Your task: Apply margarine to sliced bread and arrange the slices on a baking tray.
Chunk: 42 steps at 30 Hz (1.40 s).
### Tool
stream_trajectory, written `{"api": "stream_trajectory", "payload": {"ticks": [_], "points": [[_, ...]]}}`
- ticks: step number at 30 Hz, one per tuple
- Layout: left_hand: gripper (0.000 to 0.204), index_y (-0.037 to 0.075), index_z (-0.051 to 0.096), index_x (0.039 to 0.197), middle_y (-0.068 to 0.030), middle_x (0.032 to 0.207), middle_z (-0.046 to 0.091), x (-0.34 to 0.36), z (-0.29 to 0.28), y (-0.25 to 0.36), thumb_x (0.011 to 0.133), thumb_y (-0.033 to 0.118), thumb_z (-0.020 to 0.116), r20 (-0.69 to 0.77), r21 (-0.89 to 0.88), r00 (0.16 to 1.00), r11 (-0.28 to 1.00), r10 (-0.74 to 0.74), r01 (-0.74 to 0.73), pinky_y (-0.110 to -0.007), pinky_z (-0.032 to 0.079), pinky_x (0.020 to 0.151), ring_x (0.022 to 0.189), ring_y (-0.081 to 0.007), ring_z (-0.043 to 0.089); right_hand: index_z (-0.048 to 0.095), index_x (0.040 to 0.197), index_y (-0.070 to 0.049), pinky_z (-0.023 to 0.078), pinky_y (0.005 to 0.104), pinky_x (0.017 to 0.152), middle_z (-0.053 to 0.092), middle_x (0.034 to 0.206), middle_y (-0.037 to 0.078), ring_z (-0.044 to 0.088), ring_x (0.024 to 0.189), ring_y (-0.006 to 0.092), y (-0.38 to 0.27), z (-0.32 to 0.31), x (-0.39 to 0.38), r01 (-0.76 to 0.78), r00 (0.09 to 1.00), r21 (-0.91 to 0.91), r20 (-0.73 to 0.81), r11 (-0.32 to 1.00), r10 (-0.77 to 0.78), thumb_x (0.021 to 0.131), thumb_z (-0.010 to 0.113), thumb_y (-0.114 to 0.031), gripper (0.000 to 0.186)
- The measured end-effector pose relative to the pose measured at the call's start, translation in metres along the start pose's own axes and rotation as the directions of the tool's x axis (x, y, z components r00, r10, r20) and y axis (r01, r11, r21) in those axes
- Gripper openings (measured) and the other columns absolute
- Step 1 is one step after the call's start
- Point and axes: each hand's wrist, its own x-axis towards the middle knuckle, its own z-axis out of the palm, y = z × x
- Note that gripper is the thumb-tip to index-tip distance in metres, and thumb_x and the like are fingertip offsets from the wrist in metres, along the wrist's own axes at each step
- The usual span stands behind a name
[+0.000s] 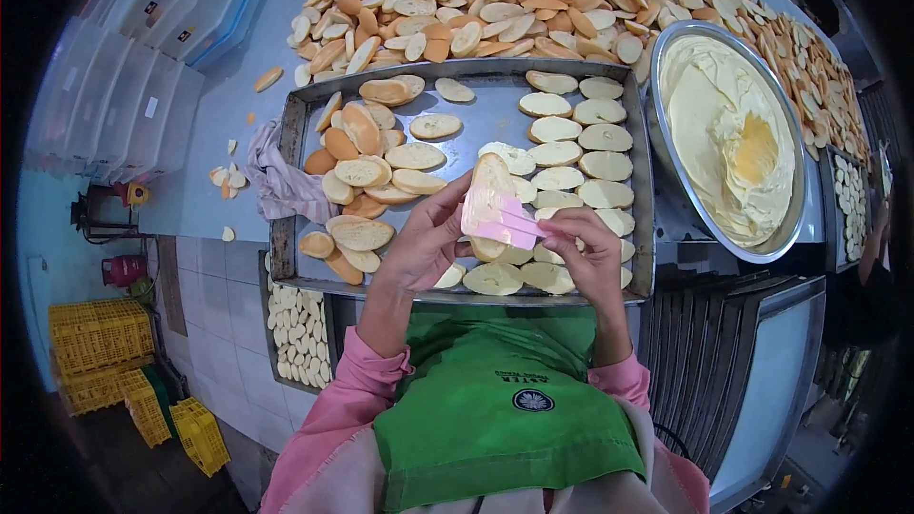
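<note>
Two hands over steel tray (305, 133): left hand (424, 243) gripping bread slice (490, 181), right hand (590, 252) pinching pink scraper (500, 219) flat against slice. Tray holding plain slices left, spread ones in rows right. Sitting on grey-blue table (219, 105), rag (281, 181) touching tray's left edge. Bread heap (533, 0) behind, butter bowl (790, 219) right. Clear bins (124, 95) far left; yellow crates (100, 343) on floor below.

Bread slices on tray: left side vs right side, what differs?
The left-side slices lie jumbled and overlapping, many with brown crust up; the right-side slices sit flat in neat rows, pale face up. The left ones look bare; the right ones look coated with pale spread. Both groups are oval slices on the same metal tray.
</note>
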Motion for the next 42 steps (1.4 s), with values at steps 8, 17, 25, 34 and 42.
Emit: {"api": "stream_trajectory", "payload": {"ticks": [8, 17, 25, 34, 42], "points": [[0.074, 0.013, 0.018, 0.135, -0.0162, 0.123, 0.045, 0.005, -0.004, 0.001, 0.076, 0.01, 0.064, -0.04, -0.064, 0.949, 0.947, 0.313, -0.315, -0.031, 0.052, 0.078, 0.104, -0.0224, 0.054, 0.068, 0.087, -0.007, 0.043, 0.0277, 0.062, 0.058, 0.075, 0.006, 0.055, 0.069, 0.0184, -0.028, -0.019, 0.003, 0.04, 0.985, -0.429, -0.135, 0.903, -0.108, 0.065, 0.066, 0.004, 0.025], [0.083, 0.012, 0.018, 0.135, -0.0138, 0.124, 0.044, 0.005, -0.004, 0.007, 0.072, 0.034, 0.067, -0.125, 0.05, 0.976, 0.983, 0.179, -0.174, -0.031, 0.049, 0.084, 0.106, -0.0222, 0.053, 0.069, 0.082, -0.006, 0.043, 0.0247, 0.06, 0.06, 0.071, 0.006, 0.055, 0.067, 0.0148, -0.021, -0.033, -0.004, -0.04, 0.999, -0.356, -0.016, 0.934, 0.037, 0.065, 0.066, 0.005, 0.02], [0.083, 0.011, 0.021, 0.133, -0.0133, 0.114, 0.052, 0.002, 0.001, -0.013, 0.07, 0.037, 0.069, 0.092, -0.02, 0.995, 0.999, 0.033, -0.031, -0.029, 0.054, 0.073, 0.097, -0.0185, 0.057, 0.068, 0.084, -0.008, 0.042, 0.026, 0.058, 0.058, 0.07, 0.005, 0.053, 0.068, 0.0165, -0.025, -0.017, 0.011, 0.095, 0.973, -0.531, -0.129, 0.842, -0.191, 0.066, 0.066, 0.003, 0.022], [0.093, 0.008, 0.021, 0.134, -0.0134, 0.118, 0.05, -0.01, -0.008, -0.023, 0.063, 0.033, 0.076, 0.273, -0.09, 0.958, 0.989, -0.088, 0.116, -0.036, 0.046, 0.085, 0.104, -0.0249, 0.054, 0.068, 0.087, -0.007, 0.04, 0.023, 0.058, 0.056, 0.071, 0.004, 0.052, 0.065, 0.0137, -0.013, -0.027, 0.007, 0.015, 0.966, -0.549, -0.207, 0.835, -0.153, 0.069, 0.065, 0.001, 0.02], [0.076, 0.011, 0.024, 0.132, -0.0093, 0.115, 0.046, -0.026, -0.073, -0.011, 0.07, 0.005, 0.069, -0.223, 0.297, 0.968, 0.954, 0.116, -0.046, -0.033, 0.047, 0.082, 0.103, -0.0186, 0.049, 0.065, 0.093, -0.001, 0.036, 0.0182, 0.06, 0.055, 0.078, 0.002, 0.046, 0.068, 0.0069, -0.011, -0.04, 0.0, -0.032, 0.97, -0.26, -0.242, 0.965, -0.033, 0.072, 0.066, -0.001, 0.021]]}}
